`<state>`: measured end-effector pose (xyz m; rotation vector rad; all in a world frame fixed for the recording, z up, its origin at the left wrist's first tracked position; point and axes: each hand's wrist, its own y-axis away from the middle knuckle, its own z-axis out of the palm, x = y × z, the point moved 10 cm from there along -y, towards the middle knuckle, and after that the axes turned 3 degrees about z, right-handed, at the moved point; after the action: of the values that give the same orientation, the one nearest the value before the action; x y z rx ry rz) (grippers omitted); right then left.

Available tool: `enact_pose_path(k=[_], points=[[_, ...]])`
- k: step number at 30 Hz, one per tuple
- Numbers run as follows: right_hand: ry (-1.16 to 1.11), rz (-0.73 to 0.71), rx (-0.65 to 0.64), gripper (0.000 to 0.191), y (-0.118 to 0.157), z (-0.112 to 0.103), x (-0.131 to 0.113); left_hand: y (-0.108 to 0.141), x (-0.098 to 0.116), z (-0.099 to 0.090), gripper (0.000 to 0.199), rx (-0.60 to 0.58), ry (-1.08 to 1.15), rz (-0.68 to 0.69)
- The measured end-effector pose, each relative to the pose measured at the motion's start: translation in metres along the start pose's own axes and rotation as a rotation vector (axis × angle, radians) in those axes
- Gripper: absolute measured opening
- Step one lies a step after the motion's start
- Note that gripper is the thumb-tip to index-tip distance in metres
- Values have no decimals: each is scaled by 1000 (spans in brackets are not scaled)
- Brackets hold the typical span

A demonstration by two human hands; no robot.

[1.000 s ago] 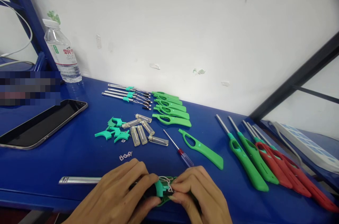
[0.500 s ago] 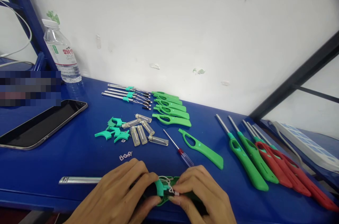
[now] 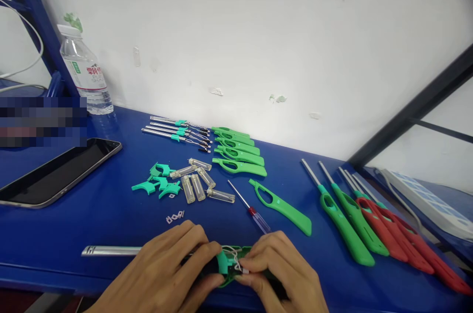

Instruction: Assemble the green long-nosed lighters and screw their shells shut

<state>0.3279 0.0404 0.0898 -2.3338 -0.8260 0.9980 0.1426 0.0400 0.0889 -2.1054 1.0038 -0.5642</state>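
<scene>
Blue surface [image 3: 111, 222] below; left fingers [image 3: 202, 255] hold a teal trigger [image 3: 222, 262], right fingers [image 3: 263, 254] pinch white wires [image 3: 237, 263], seemingly seating them; gentle pressing looks needed.

Head-worn view, forward and down over blue table [image 3: 121, 224] to wall [image 3: 229, 32], fingers [image 3: 205, 254] nearest.

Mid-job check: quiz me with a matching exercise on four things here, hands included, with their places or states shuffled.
1. bottle
2. screwdriver
3. left hand
4. right hand

A. white-tipped part between thumb and finger
B. lying down, with a red collar
C. metal tube sticking out past it
D. upright by the wall

Pairs: 1-D, 2-B, 3-C, 4-A
</scene>
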Motion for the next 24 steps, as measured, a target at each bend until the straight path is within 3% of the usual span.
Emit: enact_pose_path(k=[14,24], points=[[-42,-18,54,17,-4,-9,-4,-10,-2,-4,39,-6,41,-13],[-54,-46,18,37,4,-8,-1,-14,-1,-7,39,23,26,0]])
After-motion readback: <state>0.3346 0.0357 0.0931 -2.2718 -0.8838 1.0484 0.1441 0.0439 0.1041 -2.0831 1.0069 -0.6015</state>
